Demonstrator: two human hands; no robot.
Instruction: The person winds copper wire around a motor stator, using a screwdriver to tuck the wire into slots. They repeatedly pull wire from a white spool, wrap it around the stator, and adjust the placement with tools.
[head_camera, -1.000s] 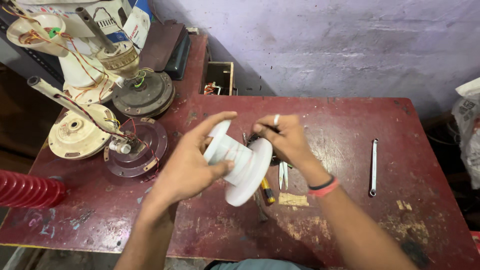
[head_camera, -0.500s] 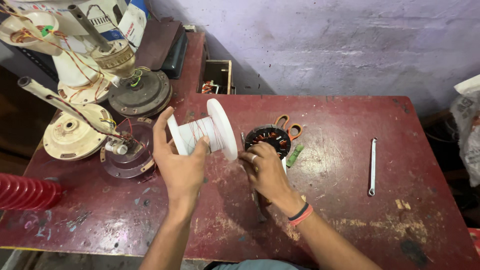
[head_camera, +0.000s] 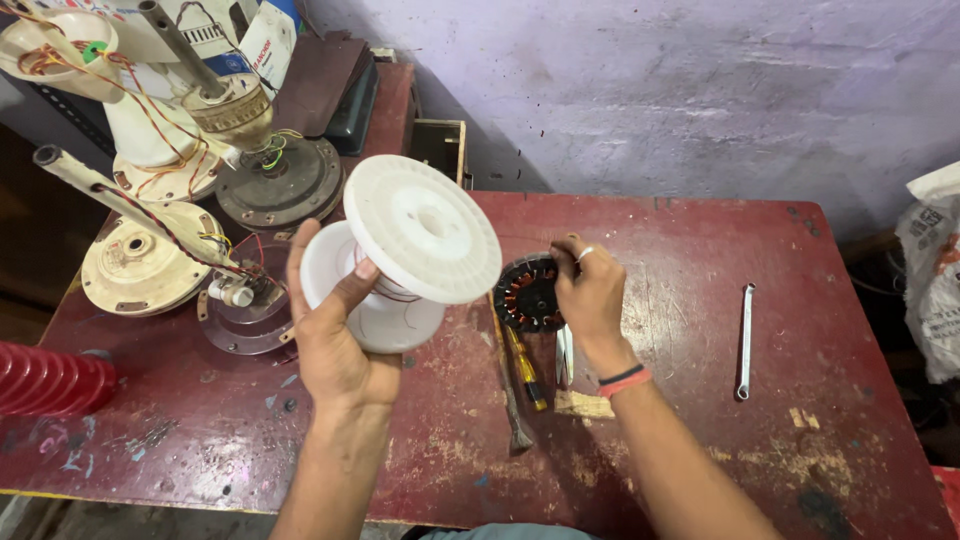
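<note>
a person's left hand (head_camera: 335, 335) holds a white plastic spool (head_camera: 400, 255) raised above a worn red counter (head_camera: 700, 260), forearm rising from the bottom edge, palm toward the camera; its fingers (head_camera: 305, 250) are clamped around the spool's core, thumb pressed on the near side, the broad flange tilted up to the right; the right hand (head_camera: 590, 295), wearing a ring and a black-and-red wristband, reaches forward and rests on a round motor stator with copper windings (head_camera: 527, 293) lying on the counter, fingers curled together on its right edge; just beside the stator lie a yellow-handled screwdriver (head_camera: 525, 365) and tweezers (head_camera: 564, 352); a spanner (head_camera: 744, 340) lies well apart to the right; dismantled ceiling fan parts (head_camera: 150, 262) crowd the counter's left end beside a red ribbed object (head_camera: 45, 378).
</note>
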